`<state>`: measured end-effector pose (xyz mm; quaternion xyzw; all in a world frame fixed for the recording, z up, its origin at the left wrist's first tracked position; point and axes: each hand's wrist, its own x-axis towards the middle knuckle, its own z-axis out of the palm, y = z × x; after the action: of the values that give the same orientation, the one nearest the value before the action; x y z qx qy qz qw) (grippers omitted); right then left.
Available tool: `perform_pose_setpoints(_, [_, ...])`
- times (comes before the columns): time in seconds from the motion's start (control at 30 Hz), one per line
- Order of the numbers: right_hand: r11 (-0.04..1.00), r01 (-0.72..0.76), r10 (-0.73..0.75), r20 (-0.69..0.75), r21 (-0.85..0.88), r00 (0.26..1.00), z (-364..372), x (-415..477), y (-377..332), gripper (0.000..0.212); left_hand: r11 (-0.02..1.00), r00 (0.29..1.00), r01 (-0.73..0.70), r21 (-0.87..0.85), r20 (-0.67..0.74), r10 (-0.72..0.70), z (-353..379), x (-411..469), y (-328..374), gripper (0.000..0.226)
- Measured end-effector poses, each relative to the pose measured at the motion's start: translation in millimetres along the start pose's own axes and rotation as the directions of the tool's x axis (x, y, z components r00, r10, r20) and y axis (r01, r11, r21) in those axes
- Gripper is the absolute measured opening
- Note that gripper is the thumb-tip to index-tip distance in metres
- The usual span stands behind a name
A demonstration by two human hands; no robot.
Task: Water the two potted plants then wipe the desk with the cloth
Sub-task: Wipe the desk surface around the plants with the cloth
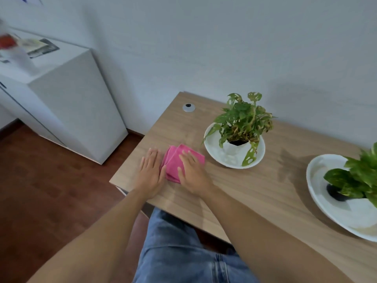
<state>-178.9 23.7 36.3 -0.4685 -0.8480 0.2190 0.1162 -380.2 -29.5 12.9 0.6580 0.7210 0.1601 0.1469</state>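
From the head camera, a folded pink cloth [175, 162] lies near the left end of the wooden bench [255, 186]. The right hand [192, 172] lies flat on top of it, fingers spread and extended, pressing rather than gripping. The left hand [150, 173] rests flat on the bench just beside the cloth, its thumb edge touching the fabric, holding nothing. To the right stands a potted plant [242, 121] in a white dish [216, 154]; a second plant [359, 176] sits in another white dish [318, 170] at the frame's right edge.
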Motion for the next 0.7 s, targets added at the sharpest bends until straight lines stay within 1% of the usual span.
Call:
perform_pose_setpoints(0.1, [0.999,-0.028,0.029,0.035,-0.045,0.999,16,13,-2,0.063,1.000,1.000,0.005,-0.014,0.031,-0.005,6,7,-3,0.066])
perform_pose_setpoints(0.2, [0.991,-0.133,0.133,0.083,-0.009,0.988,28,21,-6,0.066,1.000,1.000,-0.013,0.020,-0.004,0.013,16,6,-11,0.067])
perform_pose_setpoints(0.33, [0.969,-0.241,0.243,0.051,-0.046,0.969,37,37,-14,0.072,1.000,0.999,-0.020,0.017,-0.028,0.020,21,9,-17,0.073])
perform_pose_setpoints(0.43, [0.948,-0.302,0.308,0.056,-0.096,0.950,34,59,-13,0.075,0.999,0.999,-0.015,0.030,-0.029,0.016,25,10,-19,0.072])
perform_pose_setpoints(0.6, [0.937,-0.310,0.324,0.071,-0.160,0.943,21,98,-1,0.080,0.998,0.999,-0.014,0.063,-0.028,0.016,23,10,-19,0.065])
perform_pose_setpoints(0.7, [0.942,-0.265,0.280,0.046,-0.205,0.959,23,103,10,0.077,0.997,0.999,-0.020,0.079,-0.026,0.022,22,9,-18,0.065])
